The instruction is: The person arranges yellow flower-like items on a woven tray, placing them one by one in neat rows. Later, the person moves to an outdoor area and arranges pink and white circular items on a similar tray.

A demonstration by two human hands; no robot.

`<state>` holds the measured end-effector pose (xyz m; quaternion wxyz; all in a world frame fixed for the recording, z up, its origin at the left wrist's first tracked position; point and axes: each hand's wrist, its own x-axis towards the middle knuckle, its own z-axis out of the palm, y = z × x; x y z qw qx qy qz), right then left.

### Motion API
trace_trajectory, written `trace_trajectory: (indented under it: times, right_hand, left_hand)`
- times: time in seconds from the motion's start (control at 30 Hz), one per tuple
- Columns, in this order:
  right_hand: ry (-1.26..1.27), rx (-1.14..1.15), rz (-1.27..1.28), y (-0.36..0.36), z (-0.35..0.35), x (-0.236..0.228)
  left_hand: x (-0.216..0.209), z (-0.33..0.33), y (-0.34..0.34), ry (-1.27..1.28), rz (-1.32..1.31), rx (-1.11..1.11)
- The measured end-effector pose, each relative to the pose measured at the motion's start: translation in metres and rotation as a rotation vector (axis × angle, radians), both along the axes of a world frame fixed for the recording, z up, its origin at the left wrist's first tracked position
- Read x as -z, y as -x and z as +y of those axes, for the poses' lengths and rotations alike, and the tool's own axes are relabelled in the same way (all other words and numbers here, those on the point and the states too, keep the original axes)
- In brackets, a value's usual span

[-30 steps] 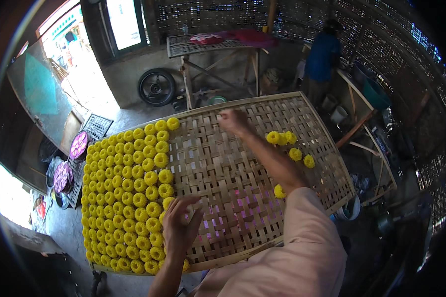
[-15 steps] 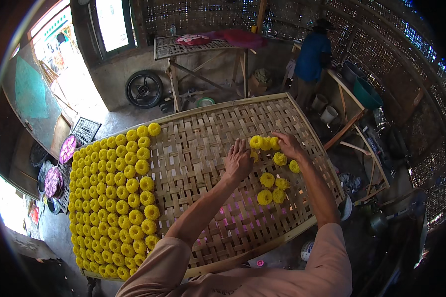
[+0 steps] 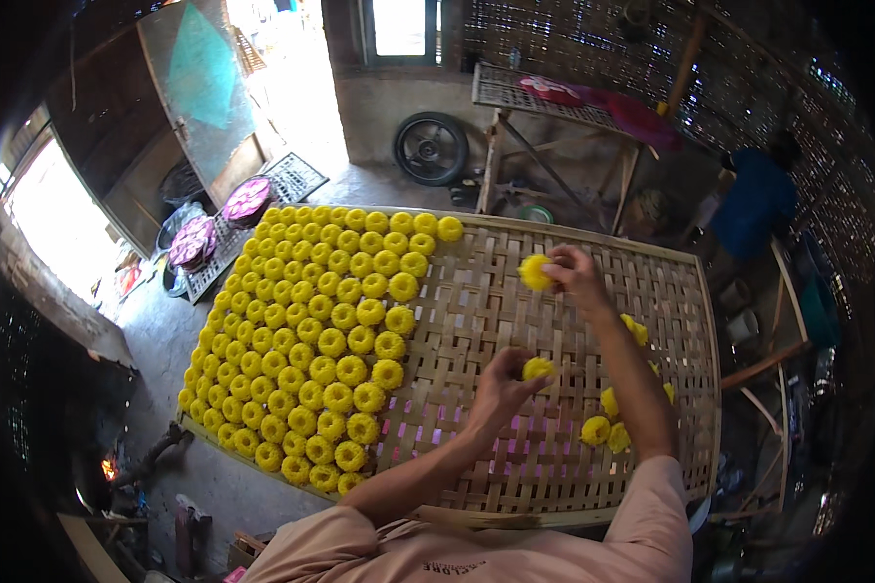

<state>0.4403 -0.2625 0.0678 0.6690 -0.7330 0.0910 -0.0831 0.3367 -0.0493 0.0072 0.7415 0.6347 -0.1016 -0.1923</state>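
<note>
1. The left hand point(image 3: 501, 391) pinches a yellow, rough-textured ring point(image 3: 539, 369) over the middle of the woven bamboo surface point(image 3: 467, 311).
2. The right hand point(image 3: 576, 277) grips a second yellow ring point(image 3: 534, 274), nearer the far edge.
3. Close rows of matching rings point(image 3: 306, 332) fill the left part, from far edge to near edge.
4. Loose rings point(image 3: 594, 430) lie toward the right edge, some partly hidden by the right forearm point(image 3: 640, 389).
5. A black spoked wheel point(image 3: 431, 148) stands beyond the far edge; a person in a blue shirt point(image 3: 753, 199), past the far right corner.
</note>
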Motion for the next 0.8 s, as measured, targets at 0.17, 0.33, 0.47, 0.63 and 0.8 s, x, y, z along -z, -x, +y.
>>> trace_trajectory:
  times: [0.17, 0.33, 0.47, 0.63, 0.8]
  right_hand:
    - [0.018, -0.024, 0.056, -0.114, 0.089, 0.051]
    - [0.596, 0.116, -0.073, -0.153, 0.118, 0.081]
    - [0.823, 0.127, -0.042, -0.148, 0.122, 0.079]
    - [0.667, 0.161, -0.35, -0.115, 0.104, 0.076]
    - [-0.238, -0.393, 0.263, -0.035, 0.131, 0.018]
  left_hand:
    - [-0.049, 0.081, 0.006, -0.031, 0.203, -0.171]
    - [-0.036, 0.114, -0.004, 0.074, 0.191, -0.325]
    - [-0.037, 0.121, -0.021, 0.075, 0.178, -0.398]
    - [-0.046, 0.11, -0.054, -0.063, 0.014, -0.454]
    - [-0.035, 0.089, -0.089, -0.378, -0.519, -0.498]
